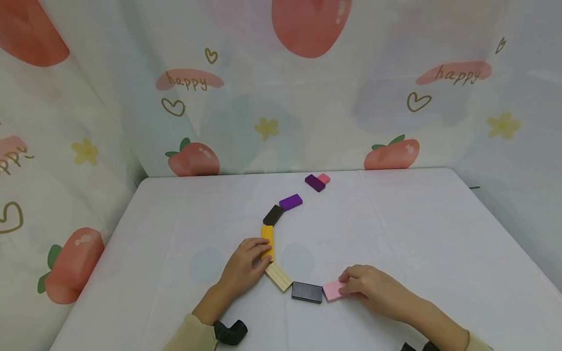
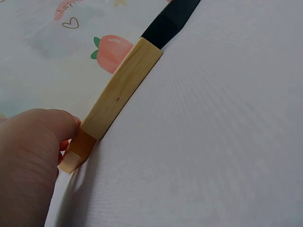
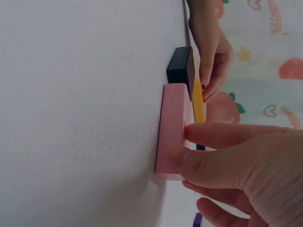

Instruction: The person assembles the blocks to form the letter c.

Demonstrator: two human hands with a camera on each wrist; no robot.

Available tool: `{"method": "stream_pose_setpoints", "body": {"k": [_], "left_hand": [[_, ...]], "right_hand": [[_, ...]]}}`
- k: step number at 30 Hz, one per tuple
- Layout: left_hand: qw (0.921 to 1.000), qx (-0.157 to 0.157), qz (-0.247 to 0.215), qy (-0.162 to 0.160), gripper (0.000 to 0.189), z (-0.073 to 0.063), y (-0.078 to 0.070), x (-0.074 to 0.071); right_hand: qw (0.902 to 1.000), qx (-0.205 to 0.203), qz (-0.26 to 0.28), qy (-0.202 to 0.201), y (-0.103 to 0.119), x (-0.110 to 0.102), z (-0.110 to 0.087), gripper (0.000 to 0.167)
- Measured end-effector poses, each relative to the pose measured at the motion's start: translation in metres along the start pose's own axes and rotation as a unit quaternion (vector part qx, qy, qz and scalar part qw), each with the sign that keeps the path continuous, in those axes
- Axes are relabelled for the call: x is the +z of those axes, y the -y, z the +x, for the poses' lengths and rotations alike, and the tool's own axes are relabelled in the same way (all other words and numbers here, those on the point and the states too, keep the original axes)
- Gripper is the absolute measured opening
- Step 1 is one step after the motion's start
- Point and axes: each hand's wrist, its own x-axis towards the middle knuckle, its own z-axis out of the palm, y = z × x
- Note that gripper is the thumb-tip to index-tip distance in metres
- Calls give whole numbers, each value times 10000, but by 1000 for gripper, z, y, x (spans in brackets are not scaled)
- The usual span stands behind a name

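Observation:
A curved line of small flat blocks lies on the white table. My left hand (image 1: 246, 265) pinches the yellow block (image 1: 267, 231), its thumb near the joint with the plain wooden block (image 1: 278, 277). A dark grey block (image 1: 307, 292) comes after the wooden one, its corner close to the pink block (image 1: 332, 291). My right hand (image 1: 373, 290) holds that pink block between thumb and fingers at the right end of the line. In the right wrist view, the pink block (image 3: 172, 123) lies on the cloth, with the thumb on its side.
Beyond the yellow block, a dark brown block (image 1: 273, 215) and a purple block (image 1: 291, 202) continue the curve. Farther back, a dark purple block (image 1: 314, 183) touches a coral-pink block (image 1: 324, 178). A patterned cloth wall (image 1: 307, 107) stands behind the table.

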Motion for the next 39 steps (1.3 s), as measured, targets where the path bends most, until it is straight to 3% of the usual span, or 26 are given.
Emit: {"method": "stream_pose_setpoints", "body": {"k": [39], "left_hand": [[10000,-44,-16,46,23,0,1,1]], "right_hand": [[9998,-177,-34,-69,-3,-1,2,30]]}}
